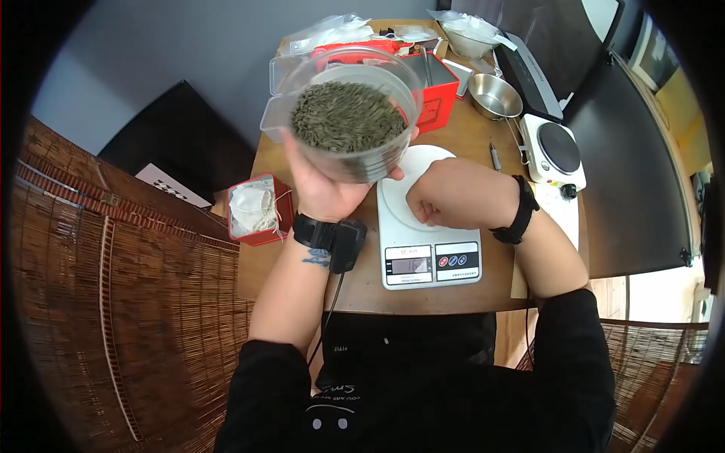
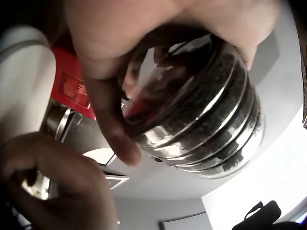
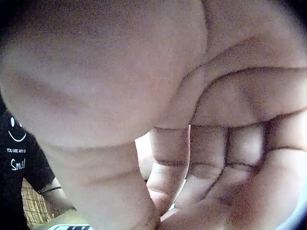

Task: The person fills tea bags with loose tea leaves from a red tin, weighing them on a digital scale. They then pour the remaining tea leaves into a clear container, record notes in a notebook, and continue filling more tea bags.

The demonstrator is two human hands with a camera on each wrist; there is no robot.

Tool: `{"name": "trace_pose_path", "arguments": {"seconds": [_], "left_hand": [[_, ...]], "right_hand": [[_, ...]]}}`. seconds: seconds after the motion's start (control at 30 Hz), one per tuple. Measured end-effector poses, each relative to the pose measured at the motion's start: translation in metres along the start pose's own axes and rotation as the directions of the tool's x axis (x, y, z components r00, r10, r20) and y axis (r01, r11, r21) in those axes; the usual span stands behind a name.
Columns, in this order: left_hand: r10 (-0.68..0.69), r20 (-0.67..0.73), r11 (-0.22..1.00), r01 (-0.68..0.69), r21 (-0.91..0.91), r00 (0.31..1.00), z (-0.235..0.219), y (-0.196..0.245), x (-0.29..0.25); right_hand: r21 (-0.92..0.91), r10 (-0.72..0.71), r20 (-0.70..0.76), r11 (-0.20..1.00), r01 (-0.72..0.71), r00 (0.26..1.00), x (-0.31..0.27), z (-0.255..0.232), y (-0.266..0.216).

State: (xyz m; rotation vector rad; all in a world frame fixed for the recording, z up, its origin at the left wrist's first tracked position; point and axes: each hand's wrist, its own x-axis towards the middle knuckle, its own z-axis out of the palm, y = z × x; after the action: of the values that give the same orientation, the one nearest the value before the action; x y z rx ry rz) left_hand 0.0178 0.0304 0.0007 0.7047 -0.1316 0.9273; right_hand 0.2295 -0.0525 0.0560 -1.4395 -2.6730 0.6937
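Observation:
My left hand [image 1: 330, 181] grips a clear, ribbed plastic jar [image 2: 211, 120] from below and the side, raised and tilted toward me. Dark green dried tea leaves [image 1: 347, 117] fill much of it, seen through its open mouth. My right hand [image 1: 464, 192] is held above the white kitchen scale [image 1: 430, 278], just right of the jar, with its fingers curled in. In the right wrist view the bent fingers [image 3: 211, 148] and palm fill the picture, and no object shows among them. Part of the scale's round platform is hidden behind the right hand.
A red tin [image 1: 438, 102] stands behind the jar. At the left table edge, a red box [image 1: 260, 238] holds white cloth bags [image 1: 253, 205]. On the right are a steel bowl [image 1: 495, 97], a pen [image 1: 495, 157] and a small hot plate [image 1: 555, 151]. Plastic-wrapped things lie at the back.

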Motion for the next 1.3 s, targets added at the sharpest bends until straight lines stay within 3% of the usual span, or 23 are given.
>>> {"name": "trace_pose_path", "arguments": {"seconds": [0.03, 0.1, 0.23, 0.27, 0.3, 0.37, 0.4, 0.5, 0.53, 0.63, 0.67, 0.73, 0.77, 0.8, 0.83, 0.9, 0.97, 1.03, 1.1, 1.17, 1.2, 1.23, 1.3], "left_hand": [[-0.003, -0.001, 1.0, 0.003, 0.0, 1.0, 0.006, -0.003, 0.001], [0.012, -0.354, 0.982, 0.056, 0.182, 0.935, 0.019, -0.01, 0.002], [0.017, -0.122, 0.997, -0.007, 0.083, 0.992, 0.009, 0.0, 0.0], [0.016, -0.224, 0.977, 0.033, 0.211, 0.974, 0.01, -0.004, 0.0], [0.017, -0.228, 0.978, 0.031, 0.208, 0.974, 0.017, -0.008, 0.002], [0.053, -0.375, 0.985, 0.014, 0.173, 0.925, 0.029, -0.016, 0.005], [-0.003, -0.12, 0.998, 0.01, 0.058, 0.993, 0.015, -0.007, -0.001], [-0.007, -0.141, 1.0, 0.01, 0.022, 0.99, 0.008, 0.001, 0.0], [-0.013, -0.236, 0.983, 0.055, 0.175, 0.972, 0.01, -0.001, 0.002], [-0.019, -0.234, 0.996, 0.039, 0.079, 0.972, 0.014, -0.006, 0.001], [0.008, -0.102, 0.997, -0.016, -0.076, 0.995, 0.013, -0.003, -0.001], [-0.013, -0.154, 0.999, 0.018, 0.028, 0.988, 0.01, 0.0, 0.001], [-0.026, -0.208, 0.991, 0.053, 0.126, 0.978, 0.01, 0.0, 0.002], [-0.046, -0.266, 0.971, 0.106, 0.214, 0.963, 0.018, -0.005, 0.003], [-0.042, -0.264, 0.972, 0.101, 0.213, 0.964, 0.018, -0.009, 0.003], [-0.137, -0.217, 0.978, 0.167, 0.123, 0.966, 0.016, -0.017, 0.001], [-0.125, -0.18, 0.986, 0.142, 0.085, 0.976, 0.017, -0.012, -0.001], [-0.109, -0.161, 0.979, 0.133, 0.151, 0.981, 0.016, -0.008, 0.0], [-0.109, -0.197, 0.96, 0.155, 0.234, 0.974, 0.018, -0.007, 0.0], [-0.098, -0.156, 0.99, 0.112, 0.082, 0.983, 0.015, -0.007, 0.002], [-0.12, -0.085, 0.988, 0.111, -0.105, 0.989, 0.014, -0.003, 0.001], [-0.12, -0.089, 0.988, 0.11, -0.108, 0.989, 0.01, 0.0, 0.0], [-0.077, -0.139, 0.997, 0.078, -0.005, 0.987, 0.005, 0.002, 0.001]], "right_hand": [[0.003, 0.001, -0.001, 1.0, -0.001, 1.0, -0.001, -0.001, -0.001], [-0.003, 0.017, 0.005, 1.0, -0.017, 1.0, 0.0, -0.003, -0.002], [-0.027, -0.004, -0.032, 1.0, 0.004, 0.999, -0.001, -0.001, 0.004], [-0.026, -0.019, -0.031, 0.999, 0.018, 0.999, 0.0, -0.001, 0.006], [-0.027, -0.035, -0.027, 0.999, 0.034, 0.999, 0.0, -0.001, 0.006], [-0.027, -0.02, -0.015, 0.999, 0.02, 1.0, 0.0, -0.003, 0.002], [-0.025, -0.001, -0.014, 1.0, 0.001, 1.0, -0.001, -0.004, 0.0], [-0.04, 0.016, 0.006, 0.999, -0.016, 1.0, 0.0, -0.005, 0.003], [-0.043, 0.017, 0.006, 0.999, -0.017, 1.0, 0.0, -0.006, 0.006], [-0.035, -0.019, -0.055, 0.999, 0.017, 0.998, -0.007, -0.014, 0.015], [-0.005, -0.016, -0.089, 1.0, 0.016, 0.996, -0.015, -0.027, 0.014], [0.079, 0.026, -0.208, 0.997, -0.01, 0.978, -0.037, -0.056, 0.003], [0.13, 0.065, -0.285, 0.991, -0.029, 0.956, -0.048, -0.066, -0.003], [0.141, -0.007, -0.463, 0.987, 0.082, 0.886, -0.053, -0.07, -0.005], [0.162, 0.024, -0.54, 0.984, 0.076, 0.842, -0.06, -0.077, -0.012], [0.078, -0.068, -0.765, 0.977, 0.197, 0.64, -0.055, -0.071, -0.019], [-0.154, -0.238, -0.839, 0.966, 0.207, 0.488, -0.038, -0.063, -0.019], [-0.275, -0.312, -0.853, 0.95, 0.148, 0.418, -0.023, -0.056, -0.022], [-0.282, -0.317, -0.848, 0.948, 0.146, 0.424, -0.02, -0.056, -0.02], [-0.315, -0.334, -0.864, 0.942, 0.113, 0.376, -0.024, -0.066, -0.015], [-0.343, -0.349, -0.877, 0.936, 0.077, 0.331, -0.029, -0.07, -0.013], [-0.341, -0.347, -0.876, 0.937, 0.079, 0.334, -0.035, -0.073, -0.014], [-0.132, -0.156, -0.883, 0.988, 0.086, 0.443, -0.051, -0.075, -0.015]]}}
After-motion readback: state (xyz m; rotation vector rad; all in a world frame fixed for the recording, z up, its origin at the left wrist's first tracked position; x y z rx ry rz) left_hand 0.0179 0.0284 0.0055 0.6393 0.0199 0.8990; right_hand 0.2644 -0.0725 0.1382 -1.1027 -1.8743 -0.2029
